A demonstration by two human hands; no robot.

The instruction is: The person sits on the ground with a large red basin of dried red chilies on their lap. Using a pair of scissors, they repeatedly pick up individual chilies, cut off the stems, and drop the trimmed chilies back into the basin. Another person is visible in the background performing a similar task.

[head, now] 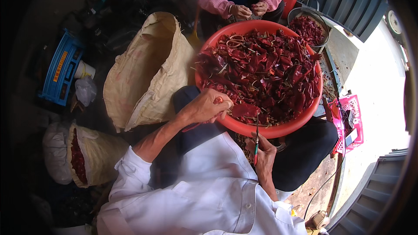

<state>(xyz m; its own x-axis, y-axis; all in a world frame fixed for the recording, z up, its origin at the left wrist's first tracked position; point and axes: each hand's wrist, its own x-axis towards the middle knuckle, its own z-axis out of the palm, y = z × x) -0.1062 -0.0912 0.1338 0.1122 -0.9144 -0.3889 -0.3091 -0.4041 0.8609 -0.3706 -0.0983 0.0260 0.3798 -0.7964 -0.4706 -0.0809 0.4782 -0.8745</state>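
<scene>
A red plastic basin [274, 131] heaped with dried red chili peppers [261, 71] rests at my knees. Over its near left rim my left hand [210, 106] pinches a dried red chili [245, 110], and more red pieces show between its fingers. In my right hand [264, 153], below the near rim, is a pair of scissors [256, 148] with red and green on the handles. Their blades point up at the far end of the held chili; whether they touch it I cannot tell.
Left of the basin stands a large open cloth sack [153, 98]; a smaller sack [104, 160] holds red chilies. A co-worker's hands [249, 10] are beyond the basin. A metal bowl of chilies [308, 29], a pink basket [354, 104] and a blue crate [62, 68] stand around.
</scene>
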